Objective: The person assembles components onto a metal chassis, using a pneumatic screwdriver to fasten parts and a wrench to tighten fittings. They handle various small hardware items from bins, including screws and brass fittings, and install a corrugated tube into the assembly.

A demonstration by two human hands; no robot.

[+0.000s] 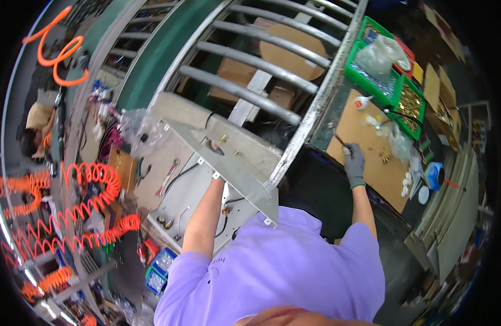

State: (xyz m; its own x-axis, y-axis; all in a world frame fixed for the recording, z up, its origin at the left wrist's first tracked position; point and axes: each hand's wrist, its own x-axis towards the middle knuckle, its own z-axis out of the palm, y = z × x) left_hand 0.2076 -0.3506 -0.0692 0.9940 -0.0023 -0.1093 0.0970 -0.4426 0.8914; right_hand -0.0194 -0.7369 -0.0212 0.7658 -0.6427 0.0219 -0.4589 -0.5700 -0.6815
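Note:
A grey sheet-metal panel (228, 163) with small white tabs stands tilted in front of me. My left forearm runs behind it, and a bit of my left hand (213, 146) shows through a hole in the panel; its fingers are hidden. Beside that hole, a brass fitting (223, 139) sticks out. Off to the right, my right hand (354, 164), in a grey glove, is closed around a thin dark rod-like tool (341, 140) above a cardboard sheet (378, 174). Loose brass parts (385, 159) lie on the cardboard, near a white squeeze bottle (362, 102).
A roller conveyor (250, 65) stretches away ahead. Green bins (410, 103) of small metal parts stand at the far right. A wrench (168, 176) lies on the left bench, near a light grey metal base (177, 209). Coiled orange air hoses (93, 176) hang at left.

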